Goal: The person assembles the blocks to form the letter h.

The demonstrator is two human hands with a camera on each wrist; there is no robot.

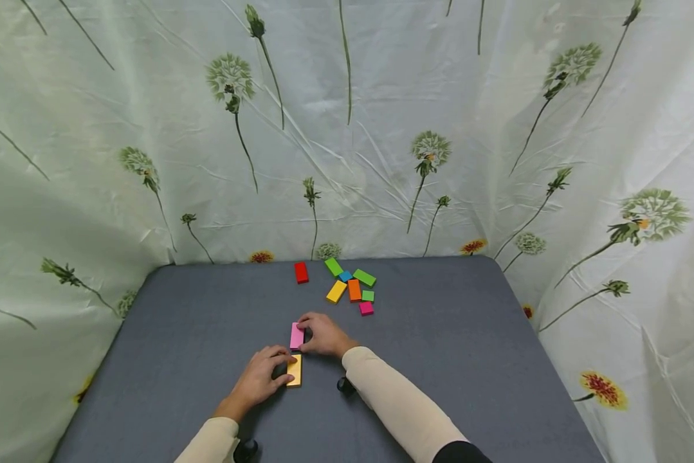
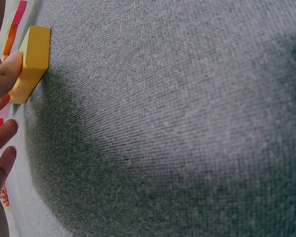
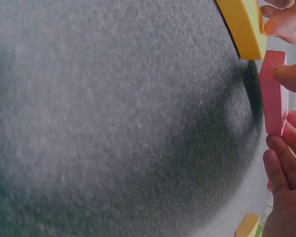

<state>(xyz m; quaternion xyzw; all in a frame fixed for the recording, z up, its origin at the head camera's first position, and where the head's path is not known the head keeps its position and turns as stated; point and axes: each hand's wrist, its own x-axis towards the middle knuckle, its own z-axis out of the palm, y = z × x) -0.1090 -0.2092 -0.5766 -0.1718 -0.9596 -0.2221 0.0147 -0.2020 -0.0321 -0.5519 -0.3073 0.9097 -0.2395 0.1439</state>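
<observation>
Near the middle of the table, a yellow rectangular block is pinched between the thumb and fingers of my left hand. Just beyond it is a pink block, held at its sides by my right hand. The two blocks are nearly in line, end to end, with a small gap between them in the head view. In the left wrist view, the thumb presses one face of the yellow block. The right wrist view has the thumb against the pink block; whether it touches the cloth I cannot tell.
Farther back lies a loose group of blocks: a red one, a yellow one, an orange one, a blue one, a dark pink one and several green ones. Grey cloth covers the table; a flowered curtain hangs behind.
</observation>
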